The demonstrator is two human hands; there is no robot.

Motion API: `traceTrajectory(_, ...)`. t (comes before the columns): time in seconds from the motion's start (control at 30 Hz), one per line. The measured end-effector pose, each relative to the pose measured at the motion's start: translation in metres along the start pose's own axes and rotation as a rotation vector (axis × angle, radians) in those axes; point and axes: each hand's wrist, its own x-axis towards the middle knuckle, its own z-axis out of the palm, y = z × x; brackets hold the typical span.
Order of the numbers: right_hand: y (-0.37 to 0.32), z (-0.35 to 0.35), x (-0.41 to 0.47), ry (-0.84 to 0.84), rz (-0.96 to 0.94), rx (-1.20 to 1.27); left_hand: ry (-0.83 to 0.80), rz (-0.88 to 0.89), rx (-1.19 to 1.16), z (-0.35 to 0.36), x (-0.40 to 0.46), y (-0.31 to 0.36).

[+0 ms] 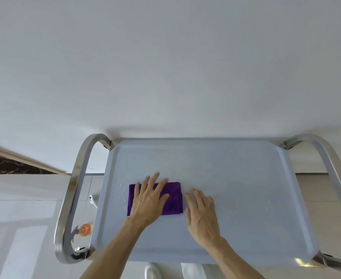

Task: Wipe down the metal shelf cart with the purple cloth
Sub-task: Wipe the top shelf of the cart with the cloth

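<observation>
My left hand (148,200) lies flat on the purple cloth (172,200), fingers spread wide and pressing down, not gripping. The cloth is folded into a neat rectangle and sits on the top shelf (236,178) of the metal shelf cart, left of its middle and nearer the left edge than the right. My right hand (203,214) rests palm down on the bare shelf just beside the cloth's right edge, fingers loosely extended and holding nothing.

I judge the wiping to be at an early stage. Water droplets (122,187) bead on the shelf between the cloth and the left rim, and more wet specks (229,214) show to the right of my right hand, so those patches remain to be wiped. The far half of the shelf looks dry and plain, though the pale surface may hide a film I cannot make out. The curved steel handles, the left handle (75,190) and the right handle (330,168), and any lower shelves seem to be left to do as well.

The cart stands against a white wall (165,67) on a pale tiled floor (20,208). Past the shelf's left edge, lower down, I see something orange (86,229), too blurred to name.
</observation>
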Motion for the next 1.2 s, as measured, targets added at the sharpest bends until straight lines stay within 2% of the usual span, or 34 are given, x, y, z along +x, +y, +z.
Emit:
traceTrajectory(0.07,0.002,0.012,0.005,0.007,0.030,-0.027,-0.008,-0.059,0.043,0.023,-0.003,0.001)
traceTrajectory(0.2,0.003,0.042,0.001,0.014,0.020,-0.093,0.070,0.008,0.126,0.060,-0.011,-0.010)
traceTrajectory(0.3,0.006,0.053,0.001,0.063,0.032,-0.118,0.145,0.045,0.130,0.071,-0.007,-0.016)
traceTrajectory(0.47,0.010,0.054,0.002,0.121,0.027,-0.163,0.180,0.051,0.136,0.075,-0.015,-0.015)
traceTrajectory(0.67,0.007,0.055,0.002,0.139,0.052,-0.171,0.177,0.103,0.135,0.093,-0.090,-0.043)
traceTrajectory(0.8,0.007,0.056,0.002,0.117,0.062,-0.198,0.177,0.069,0.142,0.099,-0.118,-0.051)
traceTrajectory(1.0,0.007,0.057,0.004,0.157,0.059,-0.185,0.179,0.036,0.148,0.093,-0.095,-0.050)
traceTrajectory(1.2,0.010,0.060,0.005,0.194,0.064,-0.196,0.237,-0.001,0.142,0.068,-0.004,-0.060)
